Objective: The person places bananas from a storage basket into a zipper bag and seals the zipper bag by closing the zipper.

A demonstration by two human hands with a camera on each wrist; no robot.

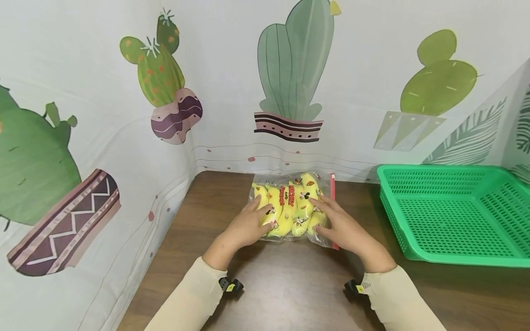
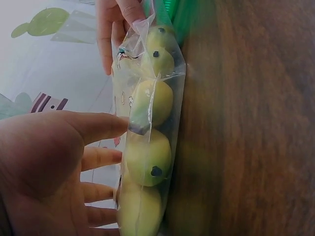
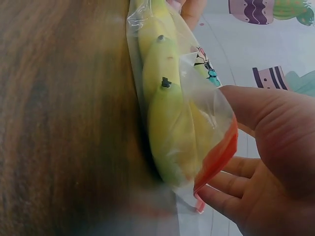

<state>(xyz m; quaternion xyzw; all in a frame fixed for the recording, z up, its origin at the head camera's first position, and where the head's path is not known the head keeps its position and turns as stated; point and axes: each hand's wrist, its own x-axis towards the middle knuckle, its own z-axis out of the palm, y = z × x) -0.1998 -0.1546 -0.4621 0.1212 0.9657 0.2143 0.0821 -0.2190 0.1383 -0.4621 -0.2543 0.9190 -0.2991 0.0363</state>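
A clear plastic zip bag (image 1: pixel 297 237) with printed cartoon figures and red lettering lies flat on the table. Several yellow bananas (image 1: pixel 281 223) fill it side by side, their dark tips showing in both wrist views. The bag's red zip edge (image 1: pixel 333 186) is on the right. My left hand (image 1: pixel 247 225) rests on the bag's left part with fingers spread and thumb at the near side. On the right part lies my right hand (image 1: pixel 342 226), its fingers extended over the bag. In the right wrist view the red zip strip (image 3: pixel 219 155) runs beside that hand's fingers.
A green perforated plastic basket (image 1: pixel 468 262) stands on the table to the right of the bag. The brown wooden table (image 1: pixel 285 285) meets a white cloth backdrop (image 1: pixel 223 69) with printed cacti at the back and left.
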